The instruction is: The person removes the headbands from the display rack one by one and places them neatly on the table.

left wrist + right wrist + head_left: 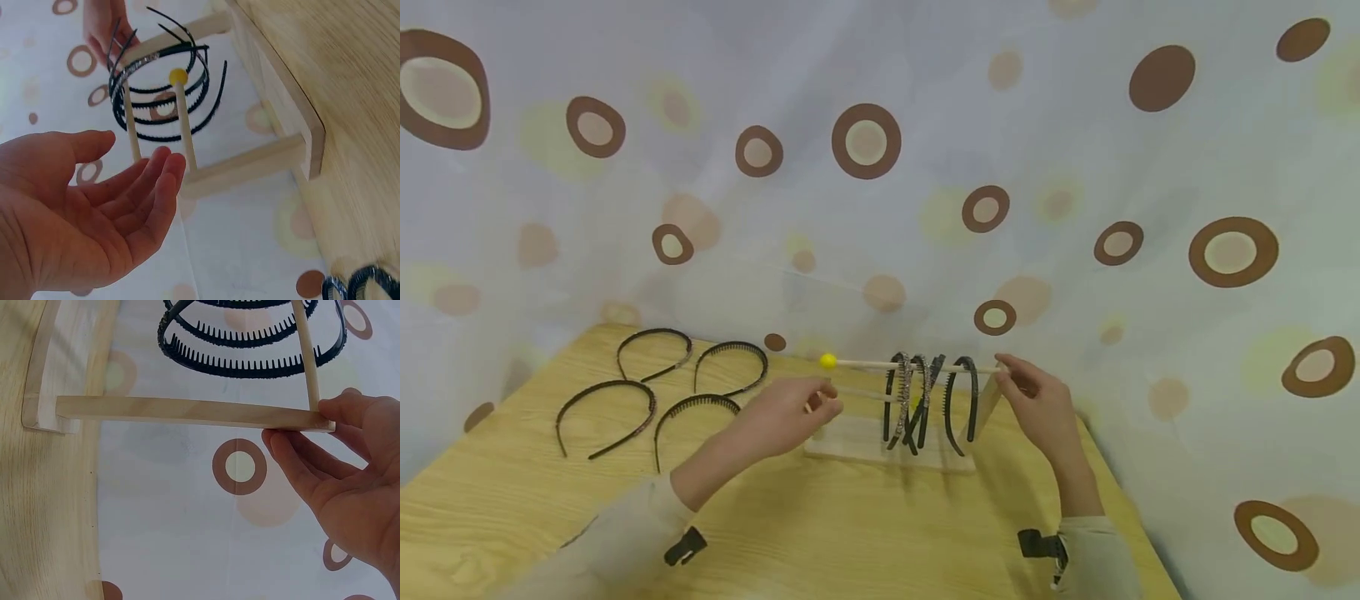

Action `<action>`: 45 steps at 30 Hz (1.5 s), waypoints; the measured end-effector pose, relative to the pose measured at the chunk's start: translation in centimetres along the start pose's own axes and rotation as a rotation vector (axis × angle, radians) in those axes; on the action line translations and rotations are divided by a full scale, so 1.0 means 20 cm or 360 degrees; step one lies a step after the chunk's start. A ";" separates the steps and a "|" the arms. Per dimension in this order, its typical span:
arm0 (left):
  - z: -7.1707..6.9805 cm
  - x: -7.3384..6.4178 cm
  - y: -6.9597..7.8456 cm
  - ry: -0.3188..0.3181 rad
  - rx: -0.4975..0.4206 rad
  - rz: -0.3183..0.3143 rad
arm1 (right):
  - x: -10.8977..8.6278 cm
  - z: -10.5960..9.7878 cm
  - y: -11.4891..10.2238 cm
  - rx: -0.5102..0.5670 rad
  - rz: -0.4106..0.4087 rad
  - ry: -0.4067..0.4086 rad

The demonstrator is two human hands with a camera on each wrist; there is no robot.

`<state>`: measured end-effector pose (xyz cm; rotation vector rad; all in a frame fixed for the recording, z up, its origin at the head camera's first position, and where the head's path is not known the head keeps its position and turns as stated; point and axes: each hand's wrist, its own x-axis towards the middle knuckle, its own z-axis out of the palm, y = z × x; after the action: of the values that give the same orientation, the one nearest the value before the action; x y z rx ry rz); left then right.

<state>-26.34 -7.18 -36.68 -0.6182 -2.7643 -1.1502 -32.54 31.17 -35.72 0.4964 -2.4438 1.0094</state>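
Observation:
A wooden stand (pixel 887 448) with rods holds several dark toothed headbands (pixel 973 400), some with a glittery face, hanging along its top rod (pixel 865 364). A yellow ball (pixel 828 361) caps that rod's left end. My right hand (pixel 1037 408) pinches the top of the stand's right upright (pixel 187 410), thumb on one side and fingers on the other. Close to the rod's left end is my left hand (pixel 106 206), its fingers loosely bent and nothing held in the palm. The headbands hide part of the lower rod.
More dark headbands (pixel 606 385) lie on the wooden table (pixel 850 533), left of the stand and partly behind my left forearm. A white sheet (pixel 880 225) with brown circles hangs behind the table and along its right side.

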 end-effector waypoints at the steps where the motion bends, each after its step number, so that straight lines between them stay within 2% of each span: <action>1: 0.03 0.02 0.03 0.0014 -0.0026 -0.0013 | -0.01 0.01 0.00 0.0004 0.0008 -0.0001; 5: 0.15 0.07 0.09 0.0122 -0.0174 -0.0047 | -0.01 0.04 -0.02 0.0017 0.0018 -0.0007; 10: 0.28 0.13 0.10 0.0222 -0.0454 -0.0045 | 0.01 0.08 -0.05 0.0033 -0.0012 0.0022; 14: 0.34 0.16 0.12 0.0343 -0.0521 -0.0054 | 0.02 0.10 -0.06 0.0041 -0.0053 0.0027; 18: 0.36 0.18 0.16 0.0443 -0.0533 -0.0016 | 0.03 0.10 -0.07 0.0009 -0.0085 0.0044; 24: 0.37 0.18 0.18 0.0475 -0.0477 0.0078 | 0.03 0.09 -0.07 0.0009 -0.0096 0.0062; 30: 0.40 0.18 0.18 0.0478 -0.0647 0.0156 | 0.03 0.08 -0.06 -0.0026 -0.0121 0.0067; 37: 0.41 0.20 0.18 0.0467 -0.0773 0.0145 | 0.03 0.07 -0.06 -0.0085 -0.0140 0.0081; 45: 0.40 0.19 0.21 0.0448 -0.0762 0.0105 | 0.01 0.05 -0.05 -0.0102 -0.0141 0.0073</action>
<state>-27.57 2.36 -38.66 -0.5267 -2.2278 -1.7467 -32.42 29.74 -35.61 0.5485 -2.3833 0.8937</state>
